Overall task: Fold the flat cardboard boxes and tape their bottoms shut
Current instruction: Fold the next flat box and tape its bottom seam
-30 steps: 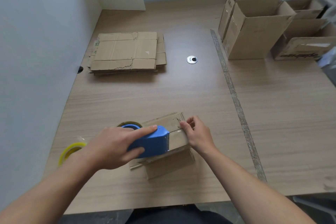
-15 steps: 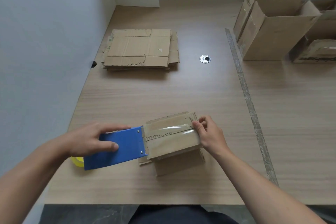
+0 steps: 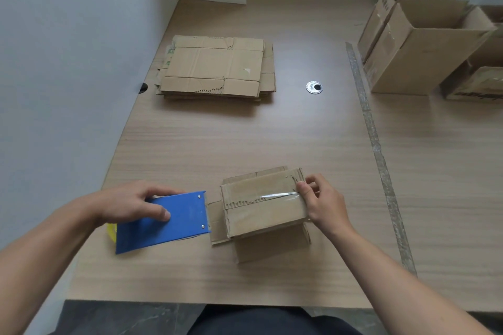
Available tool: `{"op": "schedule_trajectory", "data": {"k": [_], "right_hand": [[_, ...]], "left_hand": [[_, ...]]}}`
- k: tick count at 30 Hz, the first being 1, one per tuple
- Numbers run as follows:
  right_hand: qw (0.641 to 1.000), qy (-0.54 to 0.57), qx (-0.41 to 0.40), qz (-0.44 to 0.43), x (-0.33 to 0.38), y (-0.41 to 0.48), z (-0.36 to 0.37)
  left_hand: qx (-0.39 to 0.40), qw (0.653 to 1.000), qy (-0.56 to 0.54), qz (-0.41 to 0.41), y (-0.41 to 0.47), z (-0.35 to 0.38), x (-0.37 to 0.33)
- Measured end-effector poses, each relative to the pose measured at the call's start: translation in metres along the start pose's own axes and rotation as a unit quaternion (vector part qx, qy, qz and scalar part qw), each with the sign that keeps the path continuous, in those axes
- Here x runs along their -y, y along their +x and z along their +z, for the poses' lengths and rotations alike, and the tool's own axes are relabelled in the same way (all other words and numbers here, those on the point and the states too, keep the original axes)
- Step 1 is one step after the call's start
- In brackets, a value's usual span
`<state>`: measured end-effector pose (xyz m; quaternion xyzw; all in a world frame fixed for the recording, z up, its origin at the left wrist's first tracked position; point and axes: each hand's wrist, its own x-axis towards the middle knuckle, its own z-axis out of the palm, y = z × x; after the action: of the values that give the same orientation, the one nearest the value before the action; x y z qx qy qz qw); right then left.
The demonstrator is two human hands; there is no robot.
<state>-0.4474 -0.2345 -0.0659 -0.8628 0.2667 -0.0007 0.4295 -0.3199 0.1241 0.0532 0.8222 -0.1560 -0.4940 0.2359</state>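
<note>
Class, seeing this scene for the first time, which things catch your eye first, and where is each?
The bright blue tape dispenser, gripped by the left hand at front left, stands out first. Right of it sits a small box with clear tape across its top, its right end held by the right hand. A stack of flat cardboard lies farther back.

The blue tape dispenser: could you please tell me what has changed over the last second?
The left hand drew the blue plastic tape dispenser leftwards off the small brown cardboard box, leaving clear tape along its seam. The right hand kept holding the box's right end.
</note>
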Motion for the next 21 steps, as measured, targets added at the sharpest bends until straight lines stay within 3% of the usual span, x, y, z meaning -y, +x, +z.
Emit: {"op": "schedule_trajectory", "data": {"k": [9, 15, 21], "right_hand": [[0.999, -0.015, 0.021, 0.020, 0.014, 0.000, -0.003], [0.991, -0.135, -0.012, -0.002, 0.035, -0.008, 0.005], [0.991, -0.108, 0.044, 0.064, 0.044, -0.017, 0.017]], "left_hand": [[0.015, 1.000, 0.002, -0.023, 0.021, 0.007, 0.010], [0.001, 1.000, 0.020, -0.020, 0.038, 0.020, 0.006], [-0.025, 0.999, 0.027, -0.005, 0.043, 0.030, 0.006]]}}
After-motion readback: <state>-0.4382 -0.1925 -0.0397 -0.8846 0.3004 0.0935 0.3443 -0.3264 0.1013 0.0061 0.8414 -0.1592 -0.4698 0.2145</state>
